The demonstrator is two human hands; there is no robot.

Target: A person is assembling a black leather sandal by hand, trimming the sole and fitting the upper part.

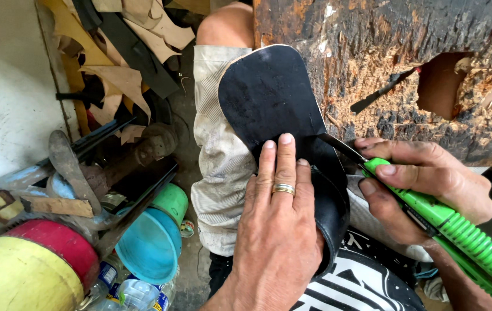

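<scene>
Left hand (pixel 277 230) lies flat, pinning the sole (pixel 269 98); right hand (pixel 424 178) grips the knife (pixel 447 222) (blade at sole's right edge). Best cut slowly, blade away from fingers.

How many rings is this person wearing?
1: a gold ring on a finger of the left hand, which presses on the black sole. None shows on the right hand, though its fingers are partly hidden.

Sole piece (pixel 269 98) on the knee, left hand (pixel 277 230) flat on it, right hand (pixel 424 184) with utility knife (pixel 447 222) at its right edge, wooden block (pixel 384 63) behind, bowls (pixel 153 239) and tools (pixel 73 167) left.
</scene>
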